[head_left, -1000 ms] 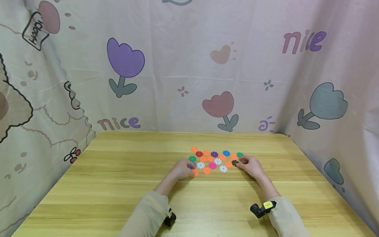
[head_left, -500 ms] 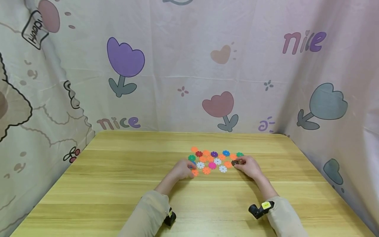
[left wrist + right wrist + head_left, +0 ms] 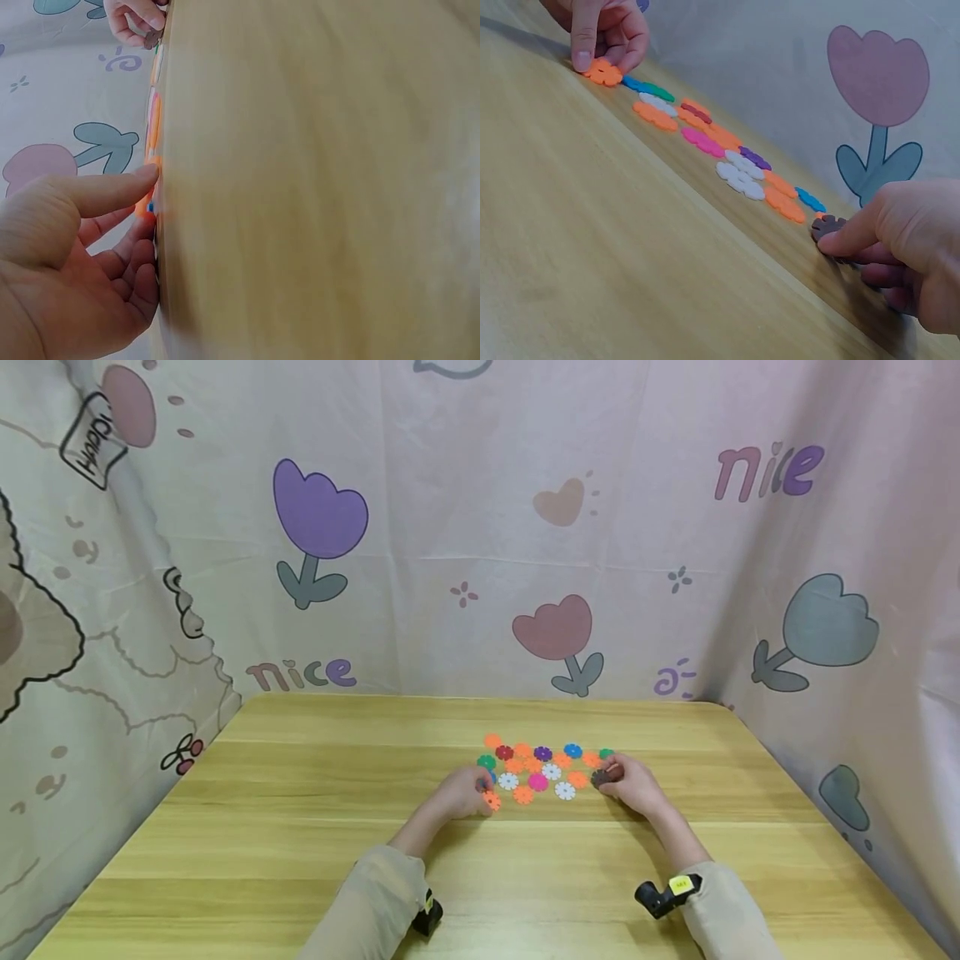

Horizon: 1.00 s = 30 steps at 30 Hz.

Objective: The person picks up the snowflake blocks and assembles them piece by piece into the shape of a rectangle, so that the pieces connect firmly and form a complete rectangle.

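Note:
My left hand (image 3: 459, 792) pinches an orange flower-shaped notched plastic disc (image 3: 602, 72) at the left end of a group of such discs. That disc is tilted up in the right wrist view. Between the thumb and fingers of my right hand (image 3: 632, 783) is a dark brown disc (image 3: 826, 228), tilted, at the group's right end. Among the discs lying flat between the hands are a pink one (image 3: 538, 782), a purple one (image 3: 543, 753), a white one (image 3: 565, 791) and a red one (image 3: 504, 752). A green disc (image 3: 606, 753) lies partly hidden behind my right hand.
The discs lie on a wood-grain table (image 3: 300, 877) towards its far side. A printed curtain (image 3: 435, 635) hangs behind the table and along both sides. Black wrist cameras (image 3: 667, 896) are strapped over both sleeves.
My right hand now has the dark brown disc tilted up and slightly farther right, away from the orange disc beside it. The orange disc at my left fingers has tipped up. The other discs stay put.

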Available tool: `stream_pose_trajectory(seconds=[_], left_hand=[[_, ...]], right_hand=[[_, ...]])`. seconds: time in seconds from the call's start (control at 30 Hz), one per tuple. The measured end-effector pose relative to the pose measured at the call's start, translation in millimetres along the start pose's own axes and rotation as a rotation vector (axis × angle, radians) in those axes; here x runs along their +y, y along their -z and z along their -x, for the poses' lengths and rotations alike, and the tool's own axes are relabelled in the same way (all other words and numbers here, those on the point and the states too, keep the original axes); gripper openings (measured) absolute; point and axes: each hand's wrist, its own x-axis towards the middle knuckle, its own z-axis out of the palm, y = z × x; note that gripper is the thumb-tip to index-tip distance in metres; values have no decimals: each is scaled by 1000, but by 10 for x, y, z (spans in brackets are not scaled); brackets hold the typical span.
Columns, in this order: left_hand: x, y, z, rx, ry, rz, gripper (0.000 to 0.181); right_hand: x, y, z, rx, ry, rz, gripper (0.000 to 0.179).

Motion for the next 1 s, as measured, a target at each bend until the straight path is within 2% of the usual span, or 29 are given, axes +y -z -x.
stream_pose_trajectory(seconds=[0.23,0.4,0.53,0.67,0.77,1.0], left_hand=[[-6,29,9,-33,-10,64,26],[-20,72,26,-25,1,120,30],[-23,130,43,1,26,200,37],[-32,180,64,32,33,319,39],[-38,205,86,63,30,376,36],[-19,212,134,118,21,431,34]], right_hand=[[-4,0,17,-3,6,-1,24],[-25,-8,24,29,24,8,24],[-97,-32,28,12,19,-121,26],[-194,-86,27,-29,21,-272,28],[-277,-141,19,-44,29,-307,28],[-472,-281,24,-92,81,-340,29]])
